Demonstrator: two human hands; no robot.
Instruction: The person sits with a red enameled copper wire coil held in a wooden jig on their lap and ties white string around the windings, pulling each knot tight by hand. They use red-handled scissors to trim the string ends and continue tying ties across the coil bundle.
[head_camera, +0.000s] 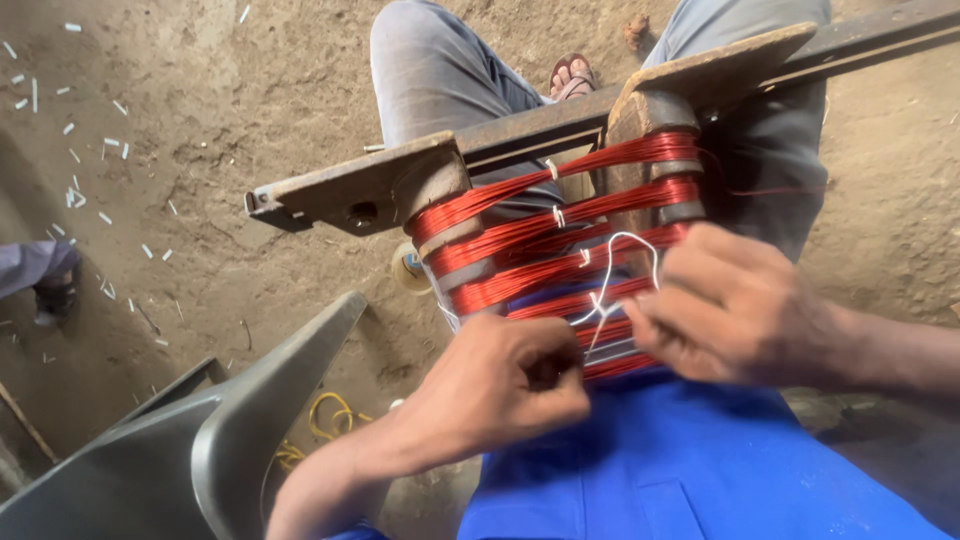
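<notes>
The left hand (500, 385) and right hand (735, 310) are each pinching an end of the white tie string (610, 275), keeping it taut. The string is looping around the red wire coils (560, 235), which are sitting stretched on the wooden winding former (400, 185) just above both hands.

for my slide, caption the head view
Both hands tie white string around red wire coils on a former.

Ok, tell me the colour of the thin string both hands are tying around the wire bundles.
White string, against the red wire coils; the head view shows it.
</notes>
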